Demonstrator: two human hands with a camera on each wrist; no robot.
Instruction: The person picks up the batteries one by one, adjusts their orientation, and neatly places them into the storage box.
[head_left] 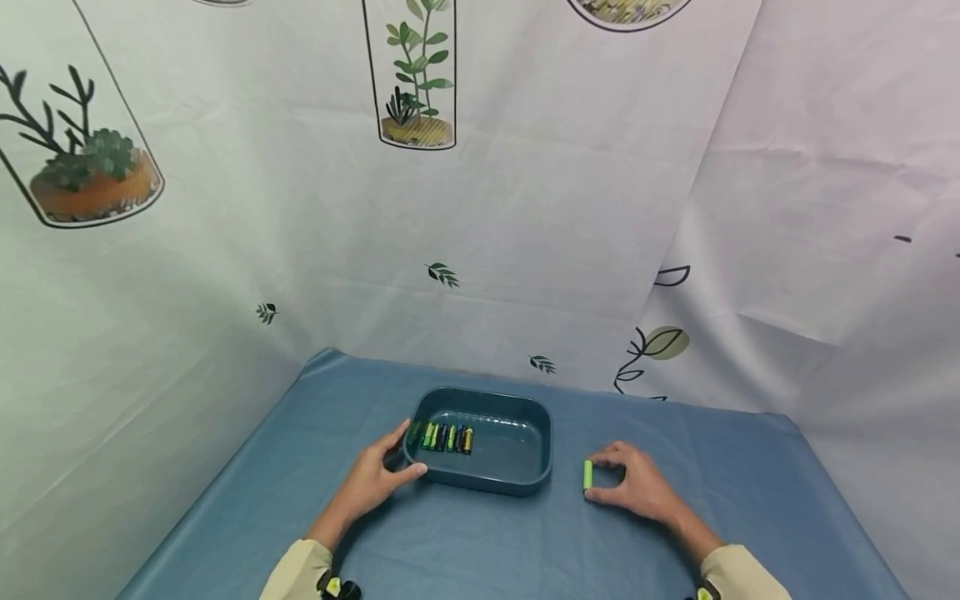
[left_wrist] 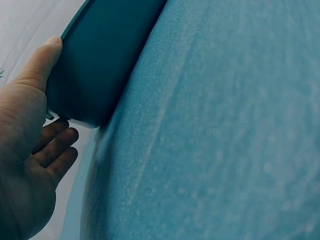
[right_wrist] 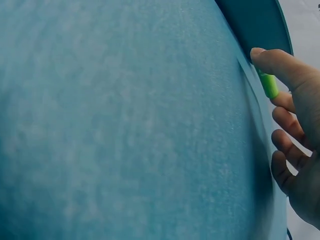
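Observation:
A dark teal rectangular tray [head_left: 491,482] sits on the table, with a row of several batteries [head_left: 452,439] in green, dark and gold lying side by side in its left part. At the tray's left end, my left hand [head_left: 375,475] holds the corner, thumb on the front wall and fingers at the left rim; the left wrist view shows the thumb against the tray wall [left_wrist: 95,65]. To the right of the tray, my right hand [head_left: 637,483] pinches a bright green battery [head_left: 588,475] between thumb and fingers, close over the table.
A blue cloth [head_left: 465,550] covers the table, with its far edge behind the tray. White fabric with printed plants [head_left: 510,233] hangs behind and at both sides. A dark strap [head_left: 330,583] shows at my left sleeve.

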